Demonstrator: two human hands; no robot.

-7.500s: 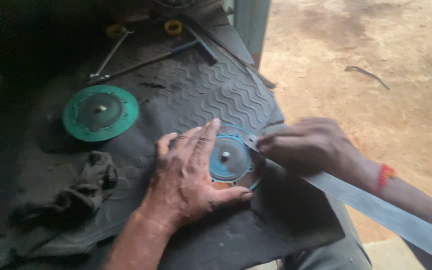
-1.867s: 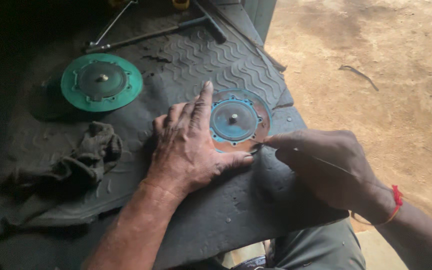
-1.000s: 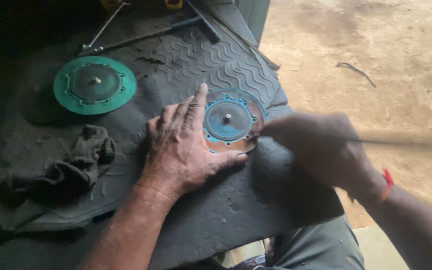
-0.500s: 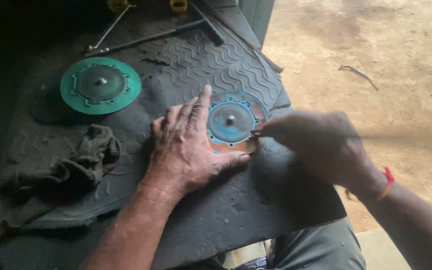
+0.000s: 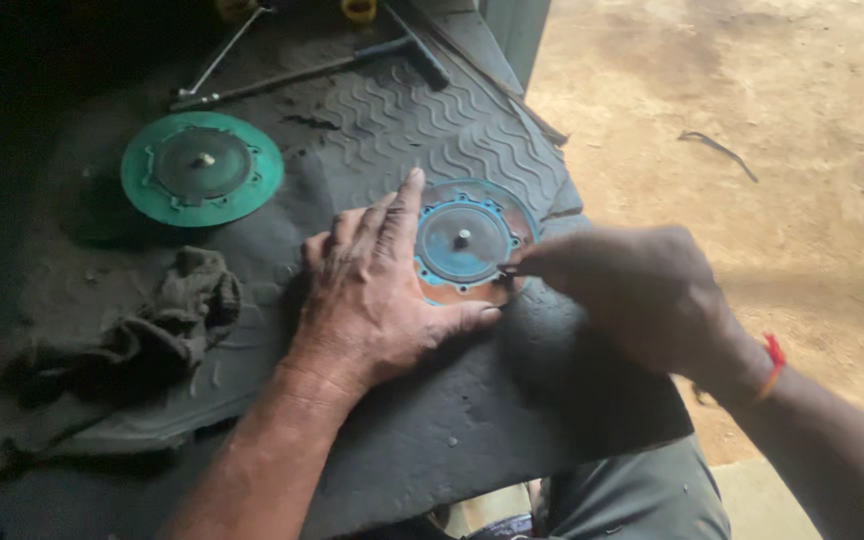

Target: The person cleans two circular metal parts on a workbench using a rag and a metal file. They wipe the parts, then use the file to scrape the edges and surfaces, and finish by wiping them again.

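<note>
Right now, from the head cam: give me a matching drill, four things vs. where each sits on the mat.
Things:
1. green disc
2. rag
3. blue disc
4. long bar

Places:
A. top edge of the mat
B. under the left hand, at the right hand
C. left of the left hand, crumpled
D. upper left, untouched

Pairs: 1-D, 2-C, 3-B, 4-A
</note>
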